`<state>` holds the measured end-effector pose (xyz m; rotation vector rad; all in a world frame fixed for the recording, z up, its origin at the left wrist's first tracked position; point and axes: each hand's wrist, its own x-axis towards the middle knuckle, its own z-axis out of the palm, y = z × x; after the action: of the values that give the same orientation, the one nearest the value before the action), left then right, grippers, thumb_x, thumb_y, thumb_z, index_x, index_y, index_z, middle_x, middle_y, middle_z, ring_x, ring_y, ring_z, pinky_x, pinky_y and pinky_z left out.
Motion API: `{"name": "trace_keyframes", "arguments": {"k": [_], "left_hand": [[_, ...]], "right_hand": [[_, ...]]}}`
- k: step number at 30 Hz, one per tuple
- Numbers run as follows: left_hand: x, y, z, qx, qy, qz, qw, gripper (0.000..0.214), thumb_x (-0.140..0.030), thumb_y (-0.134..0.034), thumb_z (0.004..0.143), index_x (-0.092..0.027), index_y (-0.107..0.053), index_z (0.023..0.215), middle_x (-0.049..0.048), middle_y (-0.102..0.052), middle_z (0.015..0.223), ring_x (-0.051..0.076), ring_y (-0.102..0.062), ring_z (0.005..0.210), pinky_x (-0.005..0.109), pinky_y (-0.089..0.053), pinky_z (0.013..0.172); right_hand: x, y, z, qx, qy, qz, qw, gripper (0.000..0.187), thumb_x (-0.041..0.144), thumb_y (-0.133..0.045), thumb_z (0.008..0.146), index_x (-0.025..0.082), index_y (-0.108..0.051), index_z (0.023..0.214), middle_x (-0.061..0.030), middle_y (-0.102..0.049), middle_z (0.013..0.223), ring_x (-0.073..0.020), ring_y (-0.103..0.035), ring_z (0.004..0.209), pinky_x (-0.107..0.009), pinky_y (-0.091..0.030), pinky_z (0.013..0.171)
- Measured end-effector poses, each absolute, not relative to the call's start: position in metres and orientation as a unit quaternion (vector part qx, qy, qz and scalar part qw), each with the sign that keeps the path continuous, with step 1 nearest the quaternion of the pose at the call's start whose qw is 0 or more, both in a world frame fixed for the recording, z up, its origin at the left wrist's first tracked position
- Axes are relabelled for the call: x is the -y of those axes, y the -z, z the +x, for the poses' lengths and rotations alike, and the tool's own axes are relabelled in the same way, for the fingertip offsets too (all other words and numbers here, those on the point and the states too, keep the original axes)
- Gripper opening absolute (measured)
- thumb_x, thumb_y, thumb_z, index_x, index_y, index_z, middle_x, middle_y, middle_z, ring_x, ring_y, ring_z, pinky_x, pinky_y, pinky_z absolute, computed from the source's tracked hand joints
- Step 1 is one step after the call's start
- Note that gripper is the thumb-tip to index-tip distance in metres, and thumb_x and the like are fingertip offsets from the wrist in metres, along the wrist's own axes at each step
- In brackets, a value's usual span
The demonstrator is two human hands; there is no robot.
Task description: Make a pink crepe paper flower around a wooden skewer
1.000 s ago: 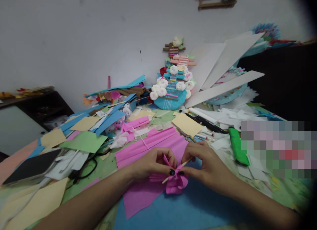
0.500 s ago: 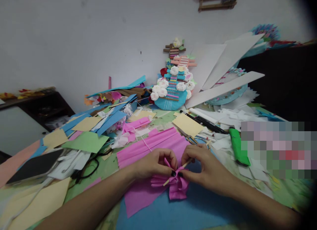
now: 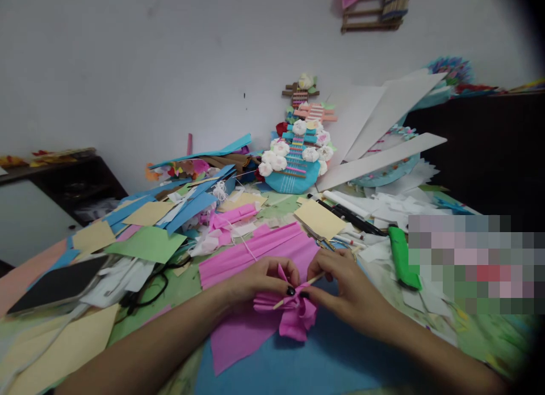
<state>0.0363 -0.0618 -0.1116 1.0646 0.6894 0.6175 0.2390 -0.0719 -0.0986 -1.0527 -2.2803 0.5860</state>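
Observation:
My left hand (image 3: 259, 278) and my right hand (image 3: 347, 290) meet at the middle of the table, both pinched on a gathered pink paper piece (image 3: 293, 318) wrapped round a thin wooden stick (image 3: 315, 279). The stick runs slantwise between the fingertips of both hands. Under the hands lie a pleated pink paper sheet (image 3: 255, 253) and a blue sheet (image 3: 323, 355). The fingernails are painted dark.
Loose coloured paper sheets (image 3: 147, 242) cover the left of the table, with black scissors (image 3: 149, 287) and a dark phone (image 3: 57, 284) among them. A green tool (image 3: 402, 257), pens (image 3: 351, 213), white boards (image 3: 383, 156) and a blue craft with white flowers (image 3: 293, 156) stand behind.
The hands and the pink piece have stayed close together, turning it slightly on the stick. The view has tipped a little, shifting everything slightly down and left.

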Motion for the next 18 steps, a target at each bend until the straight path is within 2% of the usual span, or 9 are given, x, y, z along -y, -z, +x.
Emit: {"name": "trace_keyframes", "arguments": {"k": [7, 14, 18], "left_hand": [[0.0611, 0.1179, 0.036, -0.291, -0.309, 0.459, 0.78, 0.02, -0.018, -0.078, 0.06, -0.009, -0.066, 0.074, 0.0045, -0.062, 0.07, 0.011, -0.057, 0.061, 0.021, -0.043, 0.061], [0.061, 0.1151, 0.0349, -0.287, -0.335, 0.48, 0.758, 0.02, -0.02, -0.08, 0.062, -0.009, -0.066, 0.07, 0.0039, -0.062, 0.072, 0.01, -0.055, 0.062, 0.021, -0.041, 0.061], [0.0603, 0.1131, 0.0348, -0.292, -0.344, 0.492, 0.745, 0.02, -0.021, -0.08, 0.062, -0.009, -0.067, 0.071, 0.0037, -0.064, 0.069, 0.01, -0.057, 0.062, 0.021, -0.041, 0.062]], "right_hand": [[0.0728, 0.1005, 0.2416, 0.859, -0.206, -0.366, 0.294, 0.009, 0.024, -0.06, 0.081, 0.017, -0.055, 0.077, -0.0001, -0.058, 0.078, -0.0162, -0.049, 0.077, -0.032, -0.028, 0.075], [0.0679, 0.1015, 0.2429, 0.851, -0.247, -0.351, 0.304, 0.022, 0.034, -0.051, 0.089, 0.018, -0.059, 0.076, -0.0006, -0.059, 0.077, -0.0158, -0.05, 0.075, -0.032, -0.028, 0.073], [0.0664, 0.1034, 0.2427, 0.848, -0.248, -0.35, 0.311, 0.024, 0.034, -0.052, 0.088, 0.017, -0.058, 0.072, -0.0011, -0.059, 0.075, -0.0161, -0.051, 0.073, -0.031, -0.029, 0.071]]}}
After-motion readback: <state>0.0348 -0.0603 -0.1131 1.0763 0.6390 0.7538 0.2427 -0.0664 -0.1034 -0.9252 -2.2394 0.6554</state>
